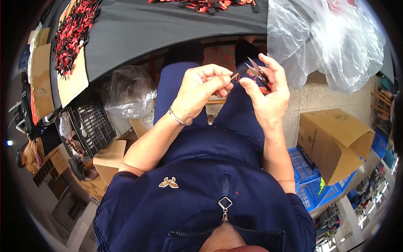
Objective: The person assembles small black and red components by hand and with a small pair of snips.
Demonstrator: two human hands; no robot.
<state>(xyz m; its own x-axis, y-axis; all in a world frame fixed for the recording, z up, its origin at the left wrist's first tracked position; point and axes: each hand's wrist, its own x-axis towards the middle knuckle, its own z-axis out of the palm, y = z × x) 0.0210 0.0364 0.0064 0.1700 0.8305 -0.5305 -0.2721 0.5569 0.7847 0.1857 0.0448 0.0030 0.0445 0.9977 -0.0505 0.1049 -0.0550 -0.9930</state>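
Observation:
My left hand [200,90] pinches a small black strap piece with red stitching [238,72] between thumb and fingers, above my lap in dark blue clothing. My right hand [268,90] holds small thread snips [258,72], blades pointing up and left, their tips right at the end of the strap piece. A thin bracelet sits on my left wrist. The two hands nearly touch in front of the table edge.
A dark grey table [159,29] ahead carries a heap of black-and-red pieces [73,31] on cardboard at left and more at the top [205,5]. Clear plastic bag [331,42] at right, cardboard box [336,140] and blue crate [312,185] lower right, black crate [90,124] left.

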